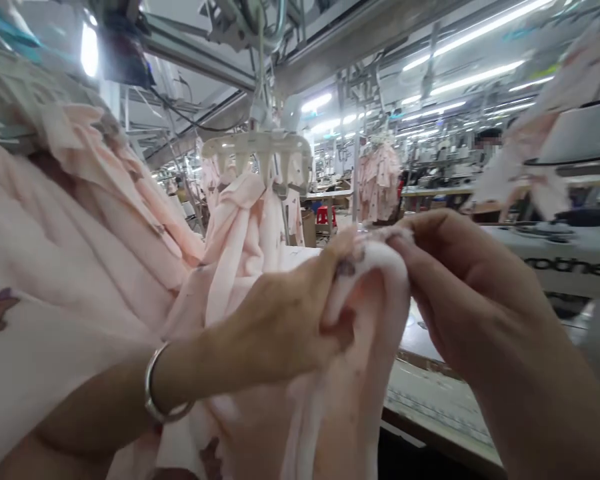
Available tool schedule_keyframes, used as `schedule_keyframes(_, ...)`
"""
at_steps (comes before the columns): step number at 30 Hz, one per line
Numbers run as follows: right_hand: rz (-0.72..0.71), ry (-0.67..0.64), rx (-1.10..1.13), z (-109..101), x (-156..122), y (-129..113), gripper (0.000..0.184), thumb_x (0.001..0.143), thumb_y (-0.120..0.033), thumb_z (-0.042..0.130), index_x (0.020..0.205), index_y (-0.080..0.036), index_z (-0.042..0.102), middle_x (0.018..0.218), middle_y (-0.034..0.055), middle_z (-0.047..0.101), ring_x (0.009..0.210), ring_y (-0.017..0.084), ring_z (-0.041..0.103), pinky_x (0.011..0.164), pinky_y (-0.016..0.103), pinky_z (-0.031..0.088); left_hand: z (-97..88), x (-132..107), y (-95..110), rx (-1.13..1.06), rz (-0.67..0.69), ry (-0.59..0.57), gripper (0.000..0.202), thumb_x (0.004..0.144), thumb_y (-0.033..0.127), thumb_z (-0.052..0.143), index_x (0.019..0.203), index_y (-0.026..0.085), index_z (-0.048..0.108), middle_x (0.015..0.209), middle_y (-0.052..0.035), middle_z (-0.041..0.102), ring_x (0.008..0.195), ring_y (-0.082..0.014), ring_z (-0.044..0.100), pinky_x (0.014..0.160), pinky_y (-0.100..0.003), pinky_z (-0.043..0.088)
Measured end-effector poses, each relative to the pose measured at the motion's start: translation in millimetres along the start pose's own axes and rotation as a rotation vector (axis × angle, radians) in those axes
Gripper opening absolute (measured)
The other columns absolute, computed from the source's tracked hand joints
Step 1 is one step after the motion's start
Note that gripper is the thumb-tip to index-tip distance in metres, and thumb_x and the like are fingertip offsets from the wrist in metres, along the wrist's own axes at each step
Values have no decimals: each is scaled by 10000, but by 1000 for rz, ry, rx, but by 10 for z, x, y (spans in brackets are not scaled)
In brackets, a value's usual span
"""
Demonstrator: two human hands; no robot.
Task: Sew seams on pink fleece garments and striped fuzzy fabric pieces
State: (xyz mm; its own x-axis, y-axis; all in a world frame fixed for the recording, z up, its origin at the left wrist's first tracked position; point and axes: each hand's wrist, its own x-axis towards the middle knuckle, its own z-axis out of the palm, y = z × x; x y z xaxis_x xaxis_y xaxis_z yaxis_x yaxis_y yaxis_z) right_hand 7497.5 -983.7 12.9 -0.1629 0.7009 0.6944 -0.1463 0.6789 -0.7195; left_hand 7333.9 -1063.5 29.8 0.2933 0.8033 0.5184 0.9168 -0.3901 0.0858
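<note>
My left hand (285,320) and my right hand (460,280) both pinch the top edge of a pale pink printed fabric piece (360,347) held up in front of me. The cloth hangs down between the two hands. My left thumb and fingers are closed on its left side, and my right fingers are closed on its right side. A silver bangle (155,393) sits on my left wrist. Just behind the hands a white plastic clip hanger (257,150) holds more pink fabric (240,240) that droops down.
Bundles of pink garments (70,227) fill the left side. A sewing table (440,393) lies below the right hand, with a white machine (570,260) to the right. Farther back are hanging pink garments (379,180), a red stool (325,215), workstations and another person (487,147).
</note>
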Motion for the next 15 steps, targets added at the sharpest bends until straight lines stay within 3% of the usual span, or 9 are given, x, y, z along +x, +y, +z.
schedule_keyframes(2,-96,122,-82,-108,21,78,173,894,-343,527,1009,-214,516,790,-18,549,673,113,569,572,244,454,-13,307,46,79,48,31,549,845,275,491,1371,194,356,757,-10,638,564,-137,556,548,-266,427)
schedule_keyframes(4,-125,209,-146,-160,-147,215,243,876,-304,554,1084,-196,490,857,11,559,748,142,579,615,279,479,-113,591,4,232,78,86,400,808,228,487,1199,199,560,702,-6,610,578,-140,541,571,-273,408)
schedule_keyframes(6,-119,207,-252,-106,-467,388,182,852,-303,590,991,-198,539,878,33,578,771,160,569,631,293,483,-178,794,-45,368,82,113,335,758,196,491,1050,190,654,661,-13,592,606,-159,538,599,-293,398)
schedule_keyframes(8,-139,74,-452,57,-848,590,100,882,-313,543,844,-220,549,741,-2,561,627,135,533,565,269,458,-155,906,-66,412,75,85,315,741,193,478,977,183,686,631,-18,590,613,-175,541,613,-310,397)
schedule_keyframes(10,-104,-35,-530,270,-1196,804,128,904,-326,504,963,-222,548,793,16,589,666,158,573,563,276,472,-73,954,-71,385,71,60,306,741,198,457,924,187,701,654,-26,620,629,-183,554,625,-317,401)
schedule_keyframes(12,-66,-53,-591,454,-1462,997,226,931,-286,435,1133,-208,499,829,33,607,688,175,600,555,284,486,5,971,-90,338,59,70,311,737,187,437,889,191,709,725,-32,661,675,-187,574,650,-316,410)
schedule_keyframes(15,-34,-52,-623,591,-1727,1181,156,920,-224,413,1004,-210,543,804,44,591,711,192,609,573,299,503,41,968,-174,266,-1,92,308,745,187,425,846,191,716,789,-29,690,736,-189,592,681,-306,421)
